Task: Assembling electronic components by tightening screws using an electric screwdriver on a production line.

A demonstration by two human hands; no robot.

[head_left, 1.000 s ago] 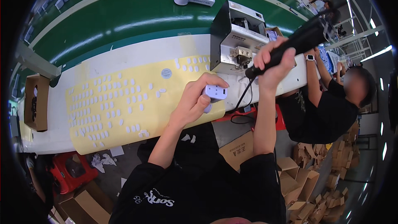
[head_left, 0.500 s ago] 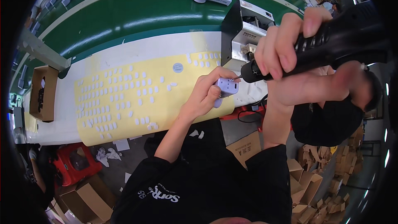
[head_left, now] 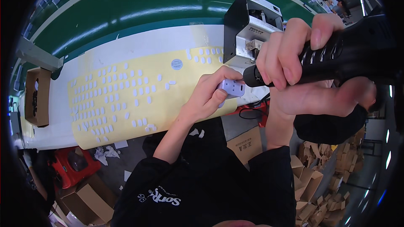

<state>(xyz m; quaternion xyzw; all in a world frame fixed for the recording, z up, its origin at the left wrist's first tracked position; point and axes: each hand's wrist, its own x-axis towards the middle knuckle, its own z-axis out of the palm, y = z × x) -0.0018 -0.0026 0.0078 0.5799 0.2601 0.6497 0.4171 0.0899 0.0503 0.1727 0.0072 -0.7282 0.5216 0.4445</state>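
Head view: a power screwdriver (head_left: 332, 61) held at a lilac casing (head_left: 235, 88).
The casing is pinched by the left hand (head_left: 206, 94) near the desk's (head_left: 139, 42) front edge; the screwdriver is enclosed by the right hand's (head_left: 290, 63) grip. The bit is probably best kept square, the casing braced. Room beyond is limited by the metal machine (head_left: 248, 29); nearer, the desk edge is overhung by yellow sheet (head_left: 172, 109).

Wearing a black T-shirt (head_left: 219, 185) with short, loose sleeves (head_left: 271, 170) and, on the front, white lettering (head_left: 167, 197) beside a small white drawing (head_left: 142, 197).
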